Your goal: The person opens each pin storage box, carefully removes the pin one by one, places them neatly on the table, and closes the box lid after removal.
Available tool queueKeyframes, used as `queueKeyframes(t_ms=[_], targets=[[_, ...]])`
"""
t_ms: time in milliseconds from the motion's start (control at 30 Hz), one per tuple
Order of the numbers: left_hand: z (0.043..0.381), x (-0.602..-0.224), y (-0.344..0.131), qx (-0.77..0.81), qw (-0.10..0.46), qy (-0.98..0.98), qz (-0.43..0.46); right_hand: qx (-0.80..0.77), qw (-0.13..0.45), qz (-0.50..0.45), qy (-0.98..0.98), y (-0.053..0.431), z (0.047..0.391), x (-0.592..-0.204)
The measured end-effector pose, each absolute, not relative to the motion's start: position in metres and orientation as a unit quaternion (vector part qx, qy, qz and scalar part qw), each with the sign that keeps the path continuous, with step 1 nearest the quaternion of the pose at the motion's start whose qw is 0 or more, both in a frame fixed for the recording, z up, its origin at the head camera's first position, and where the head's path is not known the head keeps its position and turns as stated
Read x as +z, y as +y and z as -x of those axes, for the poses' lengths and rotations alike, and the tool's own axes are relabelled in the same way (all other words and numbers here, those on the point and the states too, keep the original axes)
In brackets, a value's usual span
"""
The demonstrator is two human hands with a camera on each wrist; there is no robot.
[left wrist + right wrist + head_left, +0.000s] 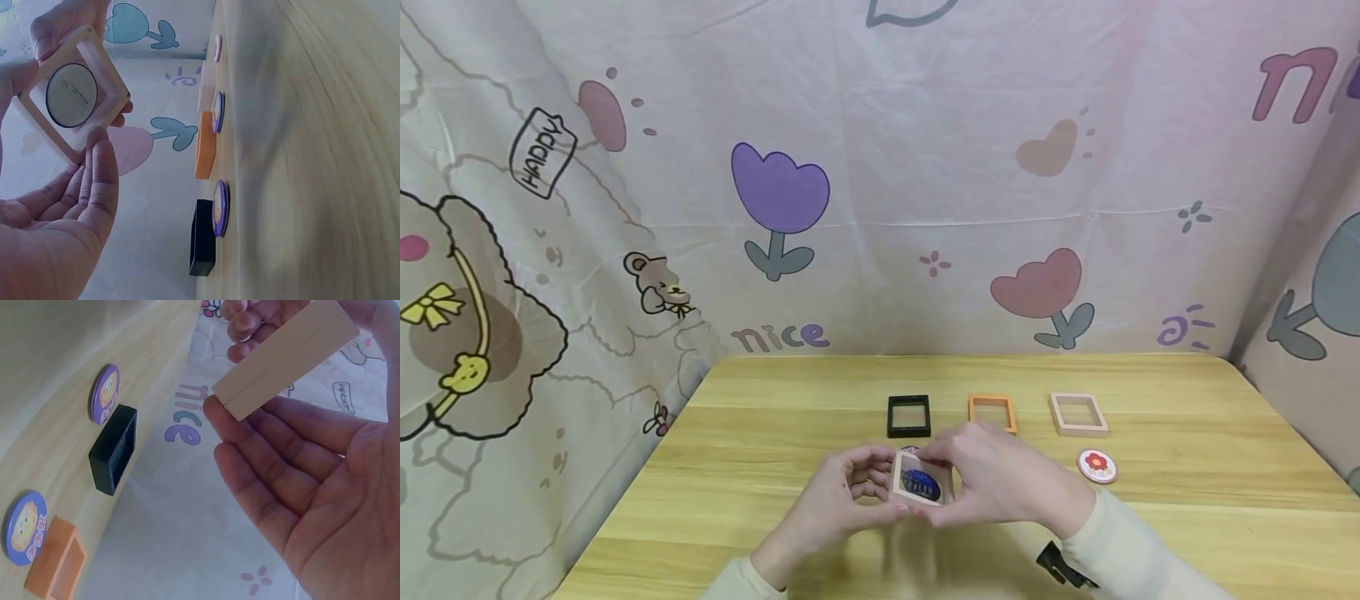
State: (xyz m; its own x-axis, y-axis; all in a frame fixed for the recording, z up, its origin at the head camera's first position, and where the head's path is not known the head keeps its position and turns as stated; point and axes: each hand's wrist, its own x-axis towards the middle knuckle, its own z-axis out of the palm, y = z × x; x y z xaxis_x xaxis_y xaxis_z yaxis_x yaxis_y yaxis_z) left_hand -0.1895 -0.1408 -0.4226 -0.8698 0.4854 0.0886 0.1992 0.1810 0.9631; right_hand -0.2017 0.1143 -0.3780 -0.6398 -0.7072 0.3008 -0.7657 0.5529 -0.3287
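Both hands hold up a square beige display frame (896, 477) with clear film, above the table. Inside it sits a round badge (921, 484), dark blue in the head view; its pale back (72, 95) faces the left wrist camera. My left hand (838, 500) pinches the frame's left side with the thumb at the lower edge. On the opposite side my right hand (1000, 479) grips it between thumb and fingers. A thin seam runs along the frame's edge (287, 359) in the right wrist view, where the badge is hidden.
On the wooden table (760, 433) behind the hands stand a black frame (909, 432), an orange frame (972, 410) and another beige frame (1081, 432). A red-flower badge (1097, 467) lies at the right. Two purple-rimmed badges (220, 209) (25, 528) lie before the black and orange frames.
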Motion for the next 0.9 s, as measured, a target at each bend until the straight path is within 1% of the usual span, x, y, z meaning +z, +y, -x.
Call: queueKeyframes(t_ms=[300, 533, 767, 900], targets=[[0.186, -0.422, -0.138, 0.606, 0.132, 0.746, -0.241, 0.184, 0.14, -0.478, -0.848, 0.117, 0.197, -0.378], [0.182, -0.421, -0.138, 0.615, 0.134, 0.729, -0.27, 0.226, 0.118, -0.487, -0.835, 0.124, 0.197, -0.374], [0.184, -0.419, -0.136, 0.632, 0.156, 0.719, -0.244, 0.245, 0.078, -0.438, -0.861, 0.127, 0.197, -0.375], [0.186, -0.419, -0.136, 0.637, 0.155, 0.717, -0.238, 0.255, 0.079, -0.421, -0.867, 0.128, 0.198, -0.376]])
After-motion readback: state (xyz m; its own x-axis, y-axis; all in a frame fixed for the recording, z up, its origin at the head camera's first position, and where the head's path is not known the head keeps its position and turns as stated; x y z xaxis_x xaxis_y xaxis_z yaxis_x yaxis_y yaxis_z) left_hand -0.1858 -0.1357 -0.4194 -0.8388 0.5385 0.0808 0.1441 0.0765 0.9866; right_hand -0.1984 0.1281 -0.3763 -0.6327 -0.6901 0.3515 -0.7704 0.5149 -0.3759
